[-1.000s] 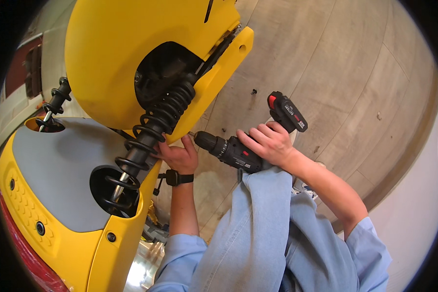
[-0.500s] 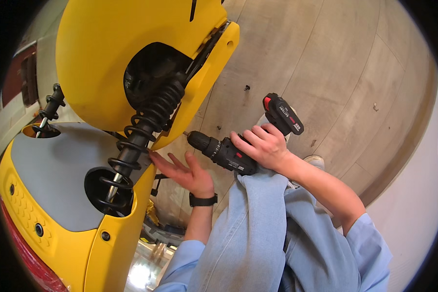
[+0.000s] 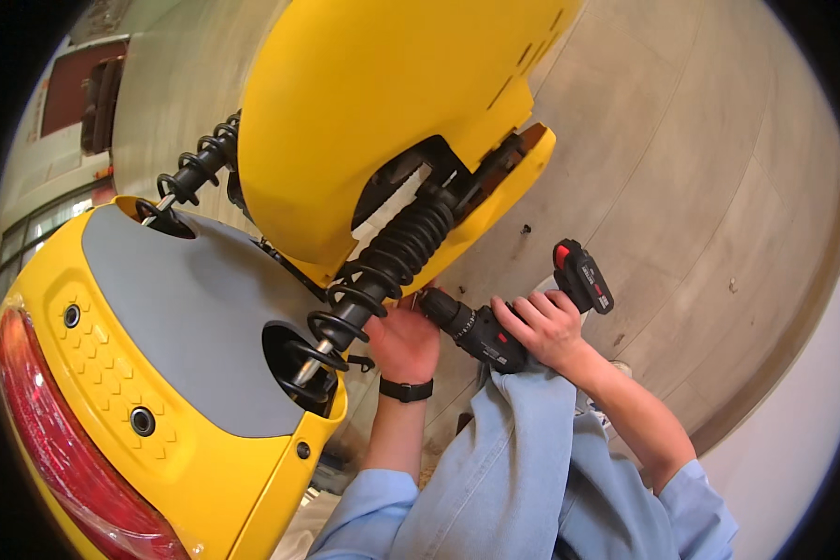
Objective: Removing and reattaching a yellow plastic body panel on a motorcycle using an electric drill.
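Observation:
A black cordless drill [image 3: 485, 338] lies across my raised knee, its battery end pointing away to the right. My right hand [image 3: 551, 329] is closed around the drill body. The drill's chuck points left at the lower edge of a yellow body panel [image 3: 345, 112]. My left hand [image 3: 405, 342], palm up with a black wristband below it, reaches under that edge right beside the chuck. Its fingers are mostly hidden by the panel and the black coil-spring shock absorber [image 3: 383, 271]. Whether they hold anything cannot be made out.
A yellow and grey rear housing [image 3: 205, 345] with a red light [image 3: 75, 448] fills the left side. A second spring shock absorber [image 3: 205, 159] stands beyond it. A small dark screw [image 3: 525, 229] lies on the wood-look floor [image 3: 653, 187]. A pale wall [image 3: 812, 392] borders the right.
The view has shifted, so the yellow machine sits farther right. My left hand has moved up under the panel edge, and the drill's chuck is now close beside it.

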The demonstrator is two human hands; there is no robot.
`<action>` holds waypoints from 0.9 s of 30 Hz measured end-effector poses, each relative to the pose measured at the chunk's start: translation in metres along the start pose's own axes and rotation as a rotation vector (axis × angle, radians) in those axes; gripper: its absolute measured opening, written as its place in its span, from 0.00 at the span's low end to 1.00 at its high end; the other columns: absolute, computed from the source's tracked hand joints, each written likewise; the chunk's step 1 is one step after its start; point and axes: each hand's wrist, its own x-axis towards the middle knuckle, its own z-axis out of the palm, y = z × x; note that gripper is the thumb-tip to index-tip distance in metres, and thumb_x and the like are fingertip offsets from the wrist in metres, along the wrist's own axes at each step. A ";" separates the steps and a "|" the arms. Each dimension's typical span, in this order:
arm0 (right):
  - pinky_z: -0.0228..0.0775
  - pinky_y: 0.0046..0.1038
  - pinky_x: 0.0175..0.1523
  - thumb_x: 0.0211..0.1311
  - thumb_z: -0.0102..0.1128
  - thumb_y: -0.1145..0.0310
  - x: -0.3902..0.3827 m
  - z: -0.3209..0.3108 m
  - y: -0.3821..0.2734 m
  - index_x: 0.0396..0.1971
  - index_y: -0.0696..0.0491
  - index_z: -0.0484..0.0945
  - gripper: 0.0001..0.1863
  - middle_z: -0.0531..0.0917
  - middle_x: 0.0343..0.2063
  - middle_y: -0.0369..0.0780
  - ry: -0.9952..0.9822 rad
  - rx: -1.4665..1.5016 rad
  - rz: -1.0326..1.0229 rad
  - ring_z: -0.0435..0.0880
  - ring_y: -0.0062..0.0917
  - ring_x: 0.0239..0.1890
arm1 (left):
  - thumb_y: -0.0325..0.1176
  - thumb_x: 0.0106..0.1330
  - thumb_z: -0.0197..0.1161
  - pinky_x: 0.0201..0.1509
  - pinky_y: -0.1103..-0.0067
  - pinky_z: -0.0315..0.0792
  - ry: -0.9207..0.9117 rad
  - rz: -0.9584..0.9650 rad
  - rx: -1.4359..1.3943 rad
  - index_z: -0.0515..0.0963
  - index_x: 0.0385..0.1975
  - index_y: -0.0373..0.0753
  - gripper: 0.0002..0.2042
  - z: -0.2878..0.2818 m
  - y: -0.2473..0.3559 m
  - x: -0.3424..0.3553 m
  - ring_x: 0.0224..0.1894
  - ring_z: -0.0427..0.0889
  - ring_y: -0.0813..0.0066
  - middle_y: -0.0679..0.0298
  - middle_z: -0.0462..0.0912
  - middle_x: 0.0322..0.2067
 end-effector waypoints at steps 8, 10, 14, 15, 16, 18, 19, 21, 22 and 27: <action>0.65 0.22 0.34 0.47 0.58 0.67 0.005 -0.001 -0.003 0.43 0.41 0.81 0.19 0.70 0.23 0.28 0.022 0.001 -0.024 0.72 0.18 0.26 | 0.59 0.66 0.58 0.65 0.62 0.63 0.024 0.079 0.052 0.67 0.62 0.40 0.33 0.001 0.000 -0.006 0.58 0.70 0.61 0.60 0.73 0.57; 0.65 0.22 0.34 0.47 0.58 0.67 0.006 -0.002 -0.002 0.44 0.41 0.81 0.20 0.70 0.23 0.28 0.020 0.002 -0.028 0.73 0.18 0.26 | 0.58 0.66 0.59 0.65 0.63 0.63 -0.013 0.112 0.042 0.68 0.62 0.41 0.32 0.002 0.000 -0.007 0.58 0.70 0.62 0.61 0.72 0.57; 0.66 0.22 0.34 0.47 0.58 0.68 0.005 -0.002 0.000 0.44 0.41 0.81 0.20 0.71 0.23 0.28 0.012 -0.009 -0.049 0.73 0.17 0.26 | 0.55 0.66 0.62 0.65 0.64 0.63 -0.047 0.157 0.009 0.68 0.61 0.43 0.30 -0.007 0.000 -0.003 0.57 0.70 0.64 0.63 0.72 0.58; 0.66 0.22 0.34 0.47 0.58 0.68 0.005 -0.002 0.000 0.45 0.41 0.81 0.20 0.71 0.23 0.28 0.021 -0.013 -0.054 0.73 0.17 0.26 | 0.55 0.66 0.62 0.65 0.64 0.63 -0.049 0.161 0.008 0.68 0.61 0.43 0.30 -0.010 0.000 -0.002 0.57 0.70 0.64 0.63 0.72 0.58; 0.66 0.22 0.34 0.47 0.58 0.68 0.006 -0.003 0.000 0.45 0.41 0.81 0.20 0.71 0.23 0.28 0.020 -0.013 -0.056 0.73 0.17 0.26 | 0.55 0.66 0.63 0.65 0.64 0.64 -0.041 0.155 0.004 0.69 0.61 0.44 0.30 -0.011 0.000 -0.003 0.57 0.70 0.64 0.63 0.73 0.58; 0.66 0.22 0.35 0.48 0.58 0.68 0.007 -0.005 -0.001 0.45 0.41 0.81 0.20 0.71 0.24 0.29 0.017 -0.038 -0.067 0.73 0.17 0.26 | 0.54 0.66 0.64 0.65 0.64 0.64 -0.031 0.150 -0.001 0.69 0.61 0.44 0.29 -0.012 0.000 -0.004 0.57 0.71 0.65 0.63 0.73 0.58; 0.66 0.22 0.35 0.48 0.58 0.68 0.007 -0.005 -0.001 0.45 0.41 0.81 0.20 0.71 0.24 0.29 0.017 -0.040 -0.067 0.73 0.17 0.26 | 0.54 0.66 0.63 0.65 0.64 0.65 -0.028 0.157 0.007 0.69 0.60 0.44 0.28 -0.009 -0.001 -0.005 0.57 0.71 0.65 0.63 0.74 0.57; 0.66 0.22 0.35 0.48 0.58 0.68 0.006 -0.004 -0.002 0.45 0.41 0.80 0.19 0.71 0.24 0.29 0.021 -0.037 -0.062 0.73 0.17 0.27 | 0.54 0.66 0.63 0.65 0.64 0.65 -0.027 0.163 0.015 0.70 0.60 0.44 0.28 -0.008 -0.002 -0.005 0.56 0.72 0.65 0.63 0.75 0.56; 0.66 0.22 0.35 0.48 0.58 0.68 0.005 -0.003 -0.002 0.45 0.41 0.80 0.19 0.71 0.24 0.29 0.021 -0.038 -0.064 0.73 0.17 0.27 | 0.54 0.66 0.63 0.64 0.64 0.66 -0.013 0.161 0.006 0.70 0.60 0.44 0.28 -0.008 -0.002 -0.004 0.56 0.72 0.65 0.63 0.75 0.56; 0.67 0.22 0.35 0.49 0.58 0.68 0.004 -0.002 -0.001 0.43 0.42 0.81 0.18 0.72 0.24 0.28 0.031 -0.030 -0.046 0.73 0.17 0.26 | 0.54 0.67 0.61 0.63 0.65 0.67 -0.033 0.163 -0.001 0.71 0.59 0.44 0.27 -0.012 -0.005 -0.002 0.56 0.73 0.66 0.63 0.77 0.54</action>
